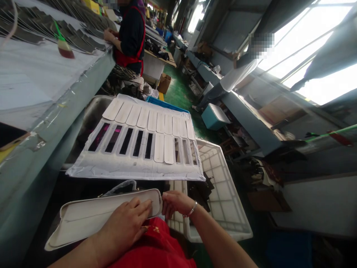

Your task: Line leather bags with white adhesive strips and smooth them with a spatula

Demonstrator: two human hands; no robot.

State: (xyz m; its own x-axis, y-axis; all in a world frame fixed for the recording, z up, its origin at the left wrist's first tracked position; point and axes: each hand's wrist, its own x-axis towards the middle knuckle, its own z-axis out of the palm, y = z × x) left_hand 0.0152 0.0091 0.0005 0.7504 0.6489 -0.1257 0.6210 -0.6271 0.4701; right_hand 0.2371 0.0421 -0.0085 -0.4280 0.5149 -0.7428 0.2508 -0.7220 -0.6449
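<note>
A long cream-white bag-like piece [83,219] with rounded ends lies across my lap, tilted up to the right. My left hand [125,221] rests on its face, fingers spread and pressing near the right end. At that right end, my right hand [177,204] has its fingers curled against the edge, pinching the rim. A clear strap [121,187] with metal fittings shows behind the piece. Beyond it stands a white-covered board [111,163] with rows of slots; white oblong panels [164,149] lie over its upper row and on two lower slots.
A white plastic crate [225,193] with dark pieces stands right of the board. At left, a long workbench [64,104] carries stacked dark sheets and a glue bottle [65,49]. A person in a red apron [129,41] works there; another person [237,78] leans at the right bench.
</note>
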